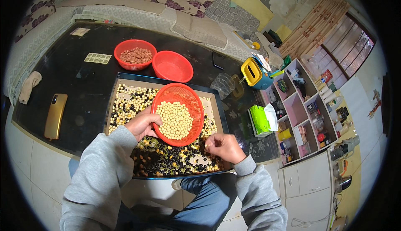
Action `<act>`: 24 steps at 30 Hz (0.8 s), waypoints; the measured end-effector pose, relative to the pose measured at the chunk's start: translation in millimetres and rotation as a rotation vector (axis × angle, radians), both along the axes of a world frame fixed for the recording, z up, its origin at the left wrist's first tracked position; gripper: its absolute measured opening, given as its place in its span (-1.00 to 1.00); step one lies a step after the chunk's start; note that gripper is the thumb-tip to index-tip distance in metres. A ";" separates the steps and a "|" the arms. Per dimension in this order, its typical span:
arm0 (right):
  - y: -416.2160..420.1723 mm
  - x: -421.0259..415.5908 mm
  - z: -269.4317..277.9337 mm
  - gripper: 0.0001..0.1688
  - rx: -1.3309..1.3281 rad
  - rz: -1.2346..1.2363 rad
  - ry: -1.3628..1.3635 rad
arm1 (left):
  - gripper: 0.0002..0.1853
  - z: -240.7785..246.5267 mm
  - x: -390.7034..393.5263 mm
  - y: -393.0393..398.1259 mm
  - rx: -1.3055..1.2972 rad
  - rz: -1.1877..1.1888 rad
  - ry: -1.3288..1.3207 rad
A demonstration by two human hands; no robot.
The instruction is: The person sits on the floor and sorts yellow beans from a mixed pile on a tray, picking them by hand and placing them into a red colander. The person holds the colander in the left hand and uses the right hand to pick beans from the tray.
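My left hand (143, 124) grips the left rim of a red plastic mesh basket (200, 105), tilted above a shallow tray. Pale yellow soybeans (174, 121) lie inside the basket. The tray (221, 105), blue-edged with a tan bottom, holds a mix of black beans, soybeans, yellow corn kernels and small green beans. My right hand (224, 147) is over the tray's right part, thumb and fingertips pinched together. A small pale bean seems to sit at the fingertips, but the grip is partly hidden.
Beyond the tray stand a red basket of peanuts (136, 56) and a red basin (173, 66). A gold phone (56, 116) and a cloth (30, 87) lie left. A clear plastic container (223, 85), a yellow-and-blue box (254, 73) and a green tissue pack (262, 120) are right.
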State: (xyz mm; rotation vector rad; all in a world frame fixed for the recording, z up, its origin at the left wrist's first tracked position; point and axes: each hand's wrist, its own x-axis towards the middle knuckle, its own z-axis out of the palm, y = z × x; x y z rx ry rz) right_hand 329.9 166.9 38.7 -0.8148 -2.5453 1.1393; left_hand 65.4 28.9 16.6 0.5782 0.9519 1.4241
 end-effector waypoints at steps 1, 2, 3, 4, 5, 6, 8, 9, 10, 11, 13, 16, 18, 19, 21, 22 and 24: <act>-3.8 -11.8 14.2 -0.89 0.030 -0.032 -0.011 | -0.34 0.8 -0.7 -1.2 -0.003 -0.002 0.003; -3.4 -22.8 20.2 -0.87 0.041 -0.038 0.011 | -0.34 1.3 -1.3 -2.3 -0.007 -0.004 0.005; -3.7 -31.2 24.4 -0.85 0.056 -0.050 0.030 | -0.35 0.7 -0.9 -1.8 -0.007 -0.003 0.000; -5.8 -40.6 27.8 -0.85 0.086 -0.045 0.093 | -0.35 0.3 -0.6 -2.0 -0.010 0.002 -0.004; -8.6 -49.5 30.6 -0.85 0.116 -0.039 0.156 | -0.35 0.3 -0.4 -1.8 -0.014 0.006 -0.007; -10.9 -54.6 32.4 -0.85 0.147 -0.030 0.217 | -0.37 0.3 -1.3 -2.2 -0.008 0.001 -0.004; -12.5 -52.2 34.0 -0.83 0.219 -0.013 0.162 | -0.38 2.4 -1.2 -3.0 -0.012 0.008 0.002; -13.2 -50.4 33.8 -0.81 0.255 0.001 0.132 | -0.38 2.6 -2.2 -4.7 -0.013 0.017 0.002; -11.4 -42.1 27.4 -0.85 0.228 0.007 0.079 | -0.37 1.4 -2.4 -3.7 -0.014 0.012 -0.008; -10.5 -33.1 20.9 -0.86 0.187 0.019 0.054 | -0.37 2.6 -2.1 -3.5 -0.002 0.012 -0.006; -8.5 -12.4 4.4 -0.88 0.096 0.036 0.002 | -0.36 2.3 0.4 -0.7 0.014 0.008 -0.004; -9.2 2.9 -5.2 -0.88 0.139 0.153 -0.159 | -0.33 -1.2 -3.2 -1.4 0.006 -0.014 0.006; -11.5 10.0 -11.8 -0.85 0.179 0.187 -0.212 | -0.36 -2.6 -2.1 -0.8 0.017 -0.004 -0.009; -11.6 11.4 -14.8 -0.85 0.228 0.200 -0.219 | -0.36 -2.5 -1.9 -0.6 0.014 -0.001 -0.007; -14.0 9.0 -19.0 -0.83 0.326 0.228 -0.230 | -0.36 -2.3 -2.1 -0.7 0.005 0.006 0.000; -17.3 4.9 -15.0 -0.85 0.277 0.208 -0.239 | -0.36 -2.2 -2.1 -0.9 0.008 0.008 0.001; -17.8 2.3 -17.5 -0.85 0.289 0.219 -0.220 | -0.36 -2.1 -1.7 -1.0 0.016 0.010 0.002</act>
